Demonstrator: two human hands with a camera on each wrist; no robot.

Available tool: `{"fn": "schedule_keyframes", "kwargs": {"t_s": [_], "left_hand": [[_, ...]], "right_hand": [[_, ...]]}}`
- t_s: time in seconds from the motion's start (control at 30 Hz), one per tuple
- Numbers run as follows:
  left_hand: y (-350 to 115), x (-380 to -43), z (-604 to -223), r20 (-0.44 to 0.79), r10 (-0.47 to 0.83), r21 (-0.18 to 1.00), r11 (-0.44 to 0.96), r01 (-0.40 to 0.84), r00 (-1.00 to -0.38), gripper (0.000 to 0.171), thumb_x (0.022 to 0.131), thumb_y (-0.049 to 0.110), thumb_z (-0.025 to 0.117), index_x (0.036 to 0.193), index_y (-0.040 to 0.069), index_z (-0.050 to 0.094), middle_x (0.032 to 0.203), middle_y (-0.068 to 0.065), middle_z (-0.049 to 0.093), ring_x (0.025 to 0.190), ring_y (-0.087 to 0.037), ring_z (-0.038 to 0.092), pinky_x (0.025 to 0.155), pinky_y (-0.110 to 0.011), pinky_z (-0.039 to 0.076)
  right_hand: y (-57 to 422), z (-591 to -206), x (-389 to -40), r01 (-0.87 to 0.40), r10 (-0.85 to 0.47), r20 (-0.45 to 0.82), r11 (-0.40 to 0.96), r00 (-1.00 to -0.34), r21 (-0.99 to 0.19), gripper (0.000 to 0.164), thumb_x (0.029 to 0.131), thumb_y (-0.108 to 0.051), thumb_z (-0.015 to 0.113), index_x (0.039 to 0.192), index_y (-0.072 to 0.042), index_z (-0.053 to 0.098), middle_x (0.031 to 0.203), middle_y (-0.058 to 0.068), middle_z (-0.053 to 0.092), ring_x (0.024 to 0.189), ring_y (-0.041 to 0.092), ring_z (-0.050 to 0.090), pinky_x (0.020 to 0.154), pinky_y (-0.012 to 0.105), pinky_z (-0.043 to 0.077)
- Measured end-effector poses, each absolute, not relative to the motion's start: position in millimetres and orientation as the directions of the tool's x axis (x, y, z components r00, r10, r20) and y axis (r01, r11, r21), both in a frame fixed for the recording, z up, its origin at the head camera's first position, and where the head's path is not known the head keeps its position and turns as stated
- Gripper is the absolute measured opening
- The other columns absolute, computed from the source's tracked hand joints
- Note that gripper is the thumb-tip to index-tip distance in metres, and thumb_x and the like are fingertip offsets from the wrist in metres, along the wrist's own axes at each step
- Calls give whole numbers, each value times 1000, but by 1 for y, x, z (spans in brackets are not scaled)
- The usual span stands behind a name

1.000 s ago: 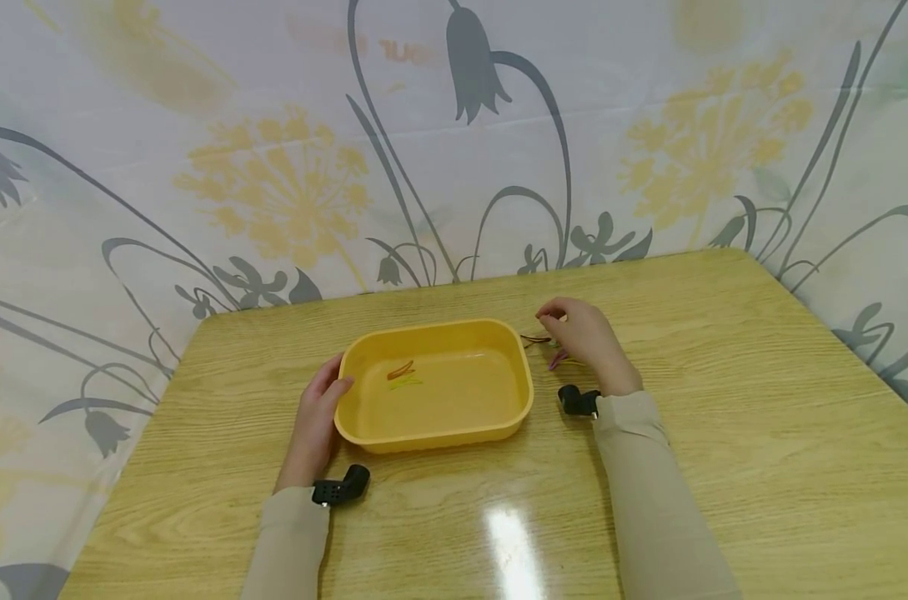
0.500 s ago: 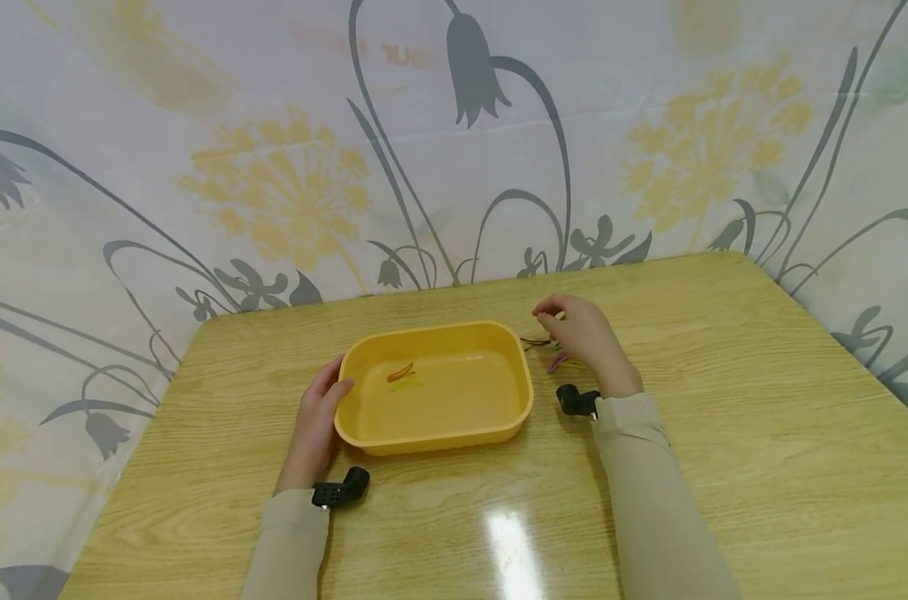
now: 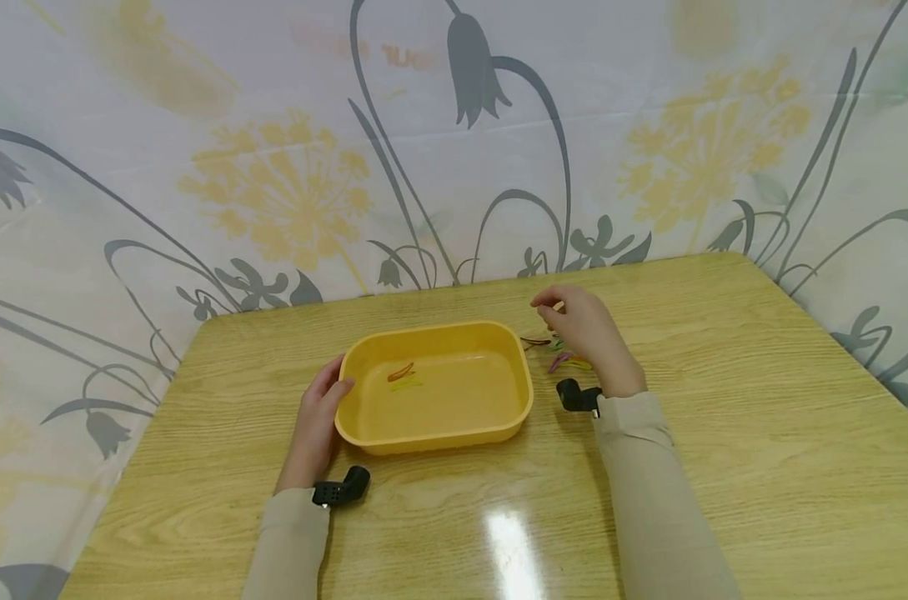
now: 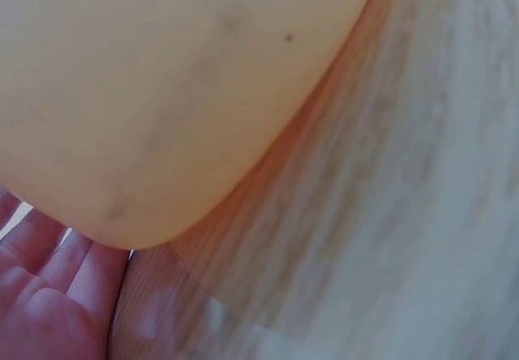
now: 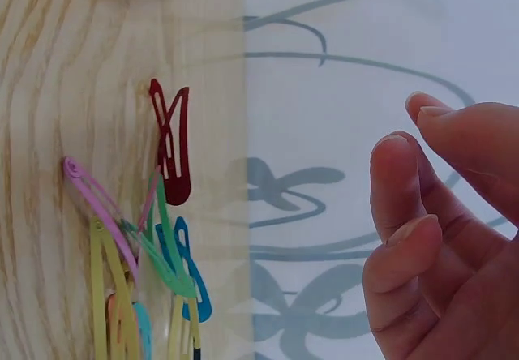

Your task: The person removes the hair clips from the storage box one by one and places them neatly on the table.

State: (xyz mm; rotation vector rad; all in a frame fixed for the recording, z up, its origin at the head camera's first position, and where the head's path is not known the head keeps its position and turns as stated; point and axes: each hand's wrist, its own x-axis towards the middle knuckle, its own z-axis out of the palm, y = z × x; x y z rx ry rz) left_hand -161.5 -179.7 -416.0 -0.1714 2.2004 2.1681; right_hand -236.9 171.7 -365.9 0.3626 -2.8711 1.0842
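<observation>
A yellow plastic tub (image 3: pixel 434 437) stands on the table with an orange-brown snap hair clip (image 3: pixel 400 372) and a yellow-green one (image 3: pixel 405 384) inside. My left hand (image 3: pixel 317 421) grips its left end, thumb over the rim and fingers along the outside wall. To the right of the tub, my right hand (image 3: pixel 584 329) is above a loose pile of snap hair clips, fingers bent and no clip visible between them. In the right wrist view the pile includes a dark red clip (image 5: pixel 180 153), a purple one (image 5: pixel 99 200), a green one (image 5: pixel 169 250), a blue one (image 5: pixel 195 283) and yellow ones (image 5: pixel 99 287).
The wood-grain table (image 3: pixel 454 533) reaches back to a flower-printed sheet (image 3: pixel 423 167), which hangs behind and at both sides. Each wrist carries a small black camera, the left one (image 3: pixel 343 487) in front of the tub and the right one (image 3: pixel 577 396) just beside the clips.
My right hand has shifted slightly up and back from the clip pile, so more of the clips show beneath it. The left hand and the tub have stayed in place.
</observation>
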Motion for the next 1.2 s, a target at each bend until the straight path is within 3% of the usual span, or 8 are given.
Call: {"fn": "schedule_keyframes", "kwargs": {"t_s": [0.33, 0.73, 1.2], "left_hand": [[-181, -166, -426, -100, -56, 995, 13, -101, -993, 44, 94, 22, 44, 137, 17, 36, 136, 4, 35, 119, -13, 38, 97, -32, 34], [-175, -156, -403, -120, -33, 993, 2, -120, -992, 45, 94, 17, 42, 138, 12, 33, 139, -2, 33, 123, -20, 35, 100, -37, 31], [-177, -157, -404, -130, -41, 991, 14, -131, -991, 46, 94, 18, 42, 138, 14, 32, 140, -1, 32, 123, -16, 35, 99, -34, 31]], "right_hand": [[170, -355, -232, -233, -190, 137, 726, -972, -647, 22, 93, -20, 48, 110, -14, 59, 92, 6, 60, 78, 21, 56, 65, 34, 45], [169, -347, -229, -271, -210, 172, 709, -962, -651, 23, 93, -24, 48, 110, -14, 59, 90, 6, 60, 77, 19, 56, 67, 35, 46], [164, -326, -218, -304, -220, 209, 695, -953, -651, 25, 91, -29, 49, 109, -16, 60, 79, 2, 59, 71, 19, 53, 62, 34, 41]]}}
